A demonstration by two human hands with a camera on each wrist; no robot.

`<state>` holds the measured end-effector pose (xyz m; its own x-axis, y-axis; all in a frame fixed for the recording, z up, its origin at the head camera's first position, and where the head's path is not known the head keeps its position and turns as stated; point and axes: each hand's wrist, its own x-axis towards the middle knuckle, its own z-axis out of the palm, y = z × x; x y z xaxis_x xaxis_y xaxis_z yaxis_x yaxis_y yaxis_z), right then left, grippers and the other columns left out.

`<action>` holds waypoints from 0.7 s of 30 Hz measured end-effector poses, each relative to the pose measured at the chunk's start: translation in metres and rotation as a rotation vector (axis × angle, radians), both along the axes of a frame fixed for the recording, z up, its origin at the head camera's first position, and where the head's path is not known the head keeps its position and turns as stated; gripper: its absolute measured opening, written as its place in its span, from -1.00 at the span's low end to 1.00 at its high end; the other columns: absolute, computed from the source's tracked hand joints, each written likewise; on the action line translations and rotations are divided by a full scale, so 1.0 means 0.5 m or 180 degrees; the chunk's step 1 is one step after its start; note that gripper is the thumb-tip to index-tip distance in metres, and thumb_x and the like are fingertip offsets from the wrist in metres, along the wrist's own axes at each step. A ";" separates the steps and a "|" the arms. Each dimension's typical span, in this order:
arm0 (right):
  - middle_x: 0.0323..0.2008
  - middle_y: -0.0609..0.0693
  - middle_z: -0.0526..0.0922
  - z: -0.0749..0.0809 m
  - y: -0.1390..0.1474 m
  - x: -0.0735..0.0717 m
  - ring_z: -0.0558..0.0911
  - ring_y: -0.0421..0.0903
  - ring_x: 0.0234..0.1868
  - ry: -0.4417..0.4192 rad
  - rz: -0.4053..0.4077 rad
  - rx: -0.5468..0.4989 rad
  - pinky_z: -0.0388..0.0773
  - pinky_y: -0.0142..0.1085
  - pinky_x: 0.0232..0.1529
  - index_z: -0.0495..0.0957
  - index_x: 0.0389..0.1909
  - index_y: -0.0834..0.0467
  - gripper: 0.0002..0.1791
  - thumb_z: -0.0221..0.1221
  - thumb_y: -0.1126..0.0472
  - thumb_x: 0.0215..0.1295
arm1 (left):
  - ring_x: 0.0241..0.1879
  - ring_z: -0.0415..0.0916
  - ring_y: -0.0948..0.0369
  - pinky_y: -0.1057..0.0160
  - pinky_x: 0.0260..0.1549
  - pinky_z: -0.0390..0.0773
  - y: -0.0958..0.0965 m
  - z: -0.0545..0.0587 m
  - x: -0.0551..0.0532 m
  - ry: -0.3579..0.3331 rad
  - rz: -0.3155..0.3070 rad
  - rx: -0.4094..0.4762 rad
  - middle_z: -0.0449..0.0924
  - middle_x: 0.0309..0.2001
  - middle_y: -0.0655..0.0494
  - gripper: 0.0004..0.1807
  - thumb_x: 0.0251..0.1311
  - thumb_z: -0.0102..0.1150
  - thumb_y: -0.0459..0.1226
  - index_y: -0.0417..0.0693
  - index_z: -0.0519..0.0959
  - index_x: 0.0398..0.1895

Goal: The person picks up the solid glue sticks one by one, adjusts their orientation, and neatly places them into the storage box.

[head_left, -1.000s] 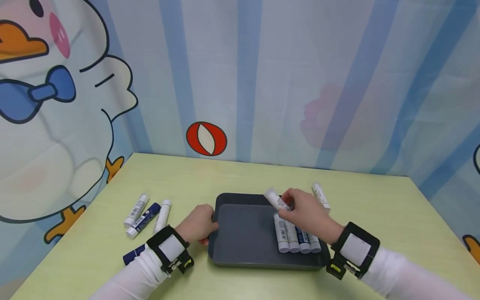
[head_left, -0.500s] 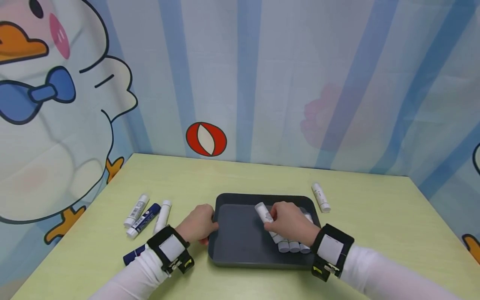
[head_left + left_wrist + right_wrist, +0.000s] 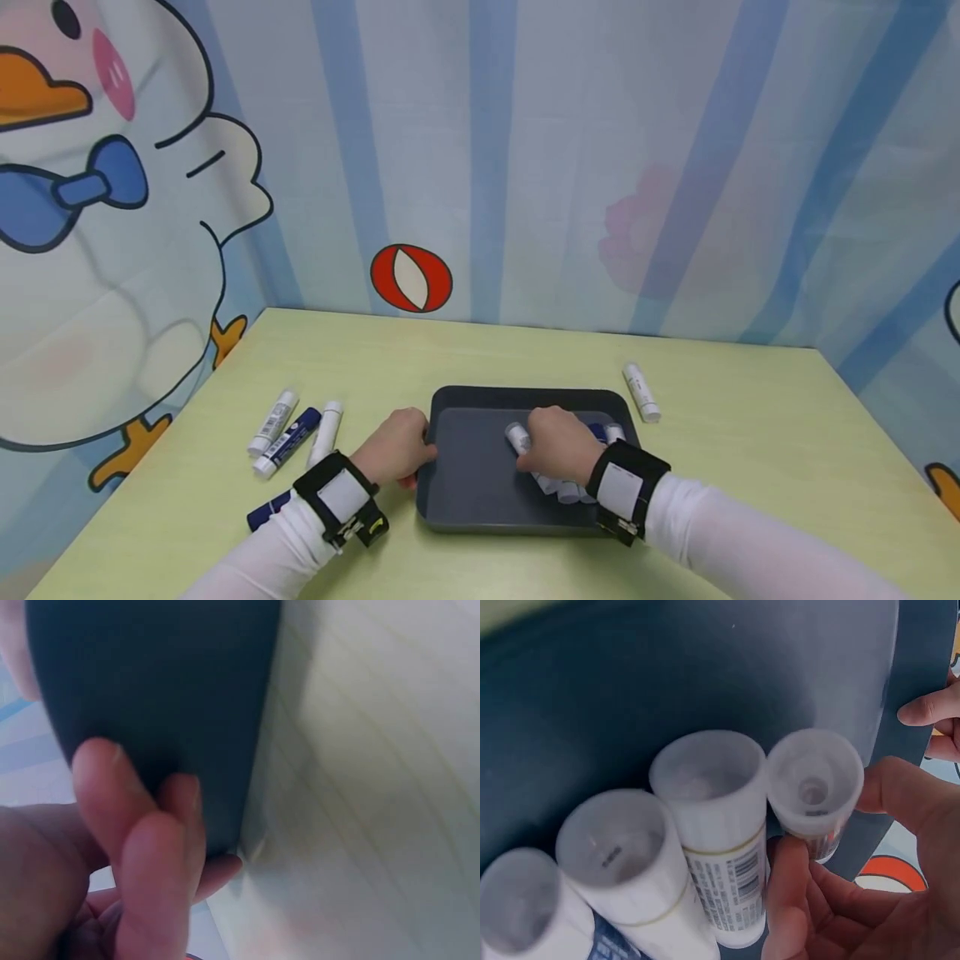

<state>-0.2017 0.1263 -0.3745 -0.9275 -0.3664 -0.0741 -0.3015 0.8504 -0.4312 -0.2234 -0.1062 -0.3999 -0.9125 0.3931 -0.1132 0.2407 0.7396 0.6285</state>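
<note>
My right hand (image 3: pixel 561 446) is over the dark grey tray (image 3: pixel 472 475), pinching a white glue stick (image 3: pixel 516 435) between thumb and fingers. In the right wrist view this glue stick (image 3: pixel 815 784) stands at the end of a row, right beside another white glue stick (image 3: pixel 720 847) with a barcode. The row lies along the tray's right part, partly hidden under my hand in the head view. At the tray's left edge my left hand (image 3: pixel 393 447) holds the rim. Its fingers (image 3: pixel 154 862) rest against the dark outer wall in the left wrist view.
Left of the tray on the pale yellow table (image 3: pixel 360 350) lie two white glue sticks and a navy one (image 3: pixel 288 442). Another navy stick (image 3: pixel 266 510) is partly behind my left forearm. One white stick (image 3: pixel 642 393) lies beyond the tray's back right corner.
My right hand has moved left and down with the white glue stick, from above the tray to the left end of the row. My left hand has stayed at the rim.
</note>
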 end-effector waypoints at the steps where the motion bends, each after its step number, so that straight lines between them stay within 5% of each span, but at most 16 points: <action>1: -0.79 -0.08 0.23 -0.002 0.000 0.000 0.29 -0.18 -0.77 -0.0007 0.0009 0.0003 0.17 -0.38 -0.69 0.35 -0.75 0.13 -0.72 0.26 0.25 -0.06 | -0.86 0.38 0.22 0.29 -0.80 0.40 0.001 0.001 0.000 -0.0008 0.0009 -0.0002 0.39 -0.83 0.08 -0.84 0.08 0.02 -0.41 -0.19 0.34 -0.61; 5: -0.68 -0.02 0.39 -0.009 -0.004 -0.004 0.39 -0.17 -0.70 -0.0064 -0.0049 0.0075 0.30 -0.35 -0.67 0.47 -0.48 0.26 -0.78 0.29 0.23 -0.07 | -0.86 0.39 0.22 0.29 -0.79 0.40 0.002 0.000 0.000 -0.0026 0.0002 0.0000 0.39 -0.83 0.08 -0.84 0.08 0.03 -0.41 -0.19 0.34 -0.61; 10: -0.49 0.03 0.49 -0.013 -0.010 -0.007 0.45 -0.18 -0.61 -0.0141 -0.0196 0.0219 0.39 -0.33 -0.62 0.17 0.19 0.39 -0.19 0.32 0.21 -0.07 | -0.86 0.38 0.22 0.28 -0.79 0.40 -0.001 -0.001 -0.001 -0.0012 -0.0048 0.0008 0.39 -0.84 0.10 -0.83 0.09 0.03 -0.40 -0.19 0.35 -0.61; 21: -0.43 0.09 0.53 -0.006 -0.006 -0.006 0.50 -0.16 -0.55 -0.0017 -0.0156 0.0499 0.42 -0.32 -0.55 0.31 0.05 0.43 -0.34 0.30 0.19 -0.04 | -0.86 0.38 0.22 0.29 -0.77 0.40 0.001 0.002 0.001 0.0001 -0.0030 0.0002 0.39 -0.84 0.09 -0.84 0.09 0.02 -0.42 -0.19 0.35 -0.61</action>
<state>-0.2046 0.1232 -0.3775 -0.9435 -0.3042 -0.1317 -0.2560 0.9210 -0.2935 -0.2229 -0.1059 -0.3988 -0.9088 0.4018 -0.1126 0.2479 0.7368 0.6290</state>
